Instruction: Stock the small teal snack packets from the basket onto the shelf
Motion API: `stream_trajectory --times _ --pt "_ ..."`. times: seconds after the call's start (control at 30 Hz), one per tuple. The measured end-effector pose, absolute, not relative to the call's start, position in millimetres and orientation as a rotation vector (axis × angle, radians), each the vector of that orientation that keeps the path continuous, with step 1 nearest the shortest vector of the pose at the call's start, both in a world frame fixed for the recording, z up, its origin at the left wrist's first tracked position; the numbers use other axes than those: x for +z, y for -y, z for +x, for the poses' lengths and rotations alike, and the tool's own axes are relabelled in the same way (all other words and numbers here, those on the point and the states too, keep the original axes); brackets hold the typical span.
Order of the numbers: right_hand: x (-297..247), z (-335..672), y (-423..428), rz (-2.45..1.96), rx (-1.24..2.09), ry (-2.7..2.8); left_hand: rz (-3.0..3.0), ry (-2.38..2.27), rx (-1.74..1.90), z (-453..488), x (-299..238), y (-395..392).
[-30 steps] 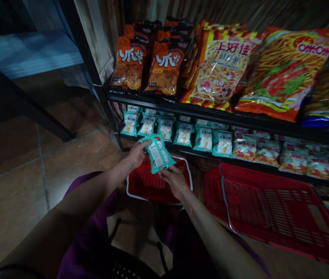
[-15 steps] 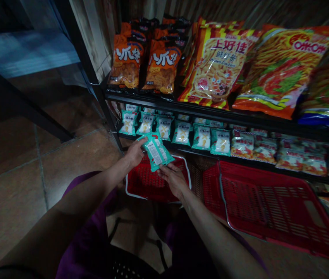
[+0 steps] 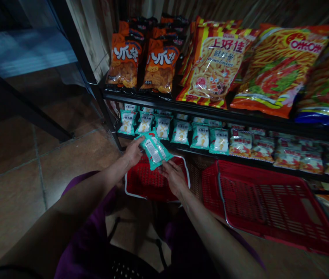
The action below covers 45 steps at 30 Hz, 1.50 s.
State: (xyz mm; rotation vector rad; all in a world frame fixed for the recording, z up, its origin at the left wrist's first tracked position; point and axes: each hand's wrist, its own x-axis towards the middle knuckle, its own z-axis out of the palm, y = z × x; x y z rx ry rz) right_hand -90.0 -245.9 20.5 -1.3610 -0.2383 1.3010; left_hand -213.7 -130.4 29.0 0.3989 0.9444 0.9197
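Note:
A teal snack bag (image 3: 154, 149) is held between both my hands, its back with a white printed label facing up. My left hand (image 3: 134, 152) grips the upper left end, thumb on top. At the lower right end, my right hand (image 3: 173, 175) pinches the bag's edge; some of its fingers are hidden beneath. Under the bag is a red shopping basket (image 3: 149, 188) with a white handle. Just beyond it, similar teal snack bags (image 3: 181, 131) stand in a row on the lower shelf, fronts outward.
The black shelf rack (image 3: 152, 101) holds orange snack bags (image 3: 124, 62), prawn cracker bags (image 3: 216, 66) and larger bags (image 3: 280, 71). White-and-red small bags (image 3: 263, 148) fill the lower right. A second red basket (image 3: 269, 205) lies on the right. A metal leg (image 3: 50, 126) slants at left.
The bag has tilted slightly in my hands, its label turning a little. Both hands keep hold of it, and the view has shifted slightly.

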Motion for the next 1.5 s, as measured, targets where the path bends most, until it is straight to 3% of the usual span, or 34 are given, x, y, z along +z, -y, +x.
stream_trajectory --times 0.83,1.5 --pt "25 -88 246 -1.345 1.247 0.222 0.507 -0.830 0.613 -211 26 146" --pt "23 -87 247 -1.396 1.285 0.264 0.584 -0.871 0.720 -207 31 150"
